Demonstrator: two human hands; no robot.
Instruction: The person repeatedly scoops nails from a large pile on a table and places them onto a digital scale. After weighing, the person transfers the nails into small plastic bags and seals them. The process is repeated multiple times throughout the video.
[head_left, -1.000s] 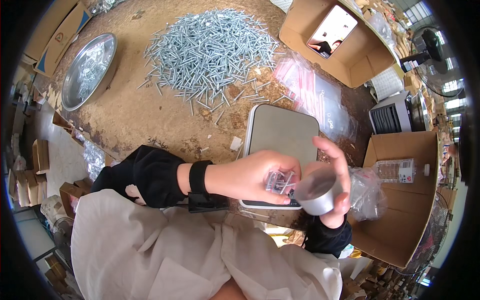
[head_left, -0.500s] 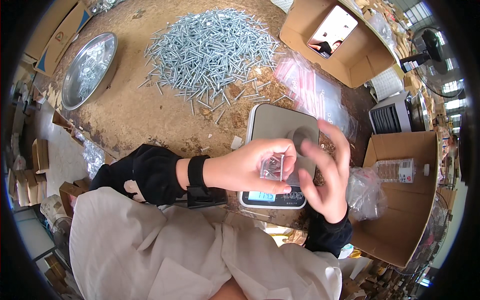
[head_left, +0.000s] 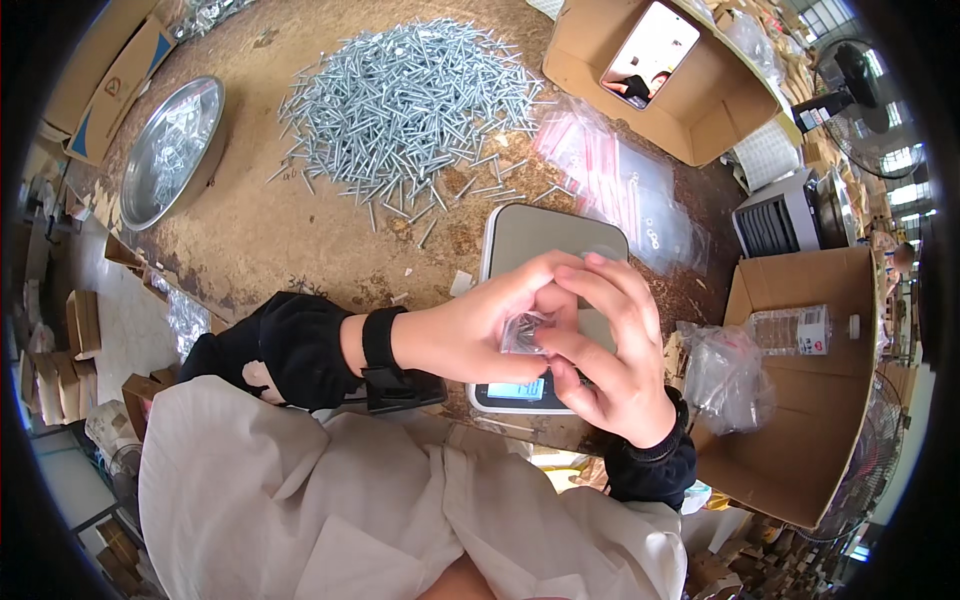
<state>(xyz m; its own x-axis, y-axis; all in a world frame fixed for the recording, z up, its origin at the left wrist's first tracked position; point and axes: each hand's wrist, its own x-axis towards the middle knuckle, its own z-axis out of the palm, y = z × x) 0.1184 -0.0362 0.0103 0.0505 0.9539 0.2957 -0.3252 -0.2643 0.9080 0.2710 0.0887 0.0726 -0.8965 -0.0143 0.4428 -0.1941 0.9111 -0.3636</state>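
Note:
My left hand (head_left: 525,310) is closed around a small clear plastic bag (head_left: 523,333), above the digital scale (head_left: 555,228). Against the bag, my right hand (head_left: 625,375) has its thumb and forefinger pressed together at the edge, while its other fingers arch over and meet my left fingers. Whatever lies inside the bag is mostly covered by my fingers. Part of the scale's lit display (head_left: 516,390) shows under my hands. Beyond the scale lies a large heap of silver screws (head_left: 410,110). Flat zip bags with red strips (head_left: 600,175) are spread right of the heap.
A round metal bowl (head_left: 172,150) with clear packets stands at the left. At the far right, a cardboard box (head_left: 690,130) has a phone (head_left: 650,55) propped in it. Another carton (head_left: 800,440) at the right holds a plastic bottle (head_left: 790,330) and crumpled plastic (head_left: 725,385).
My right hand has moved left and closed onto the bag's edge. The screw that stood out between my left fingers is now covered. The whole view has shifted slightly.

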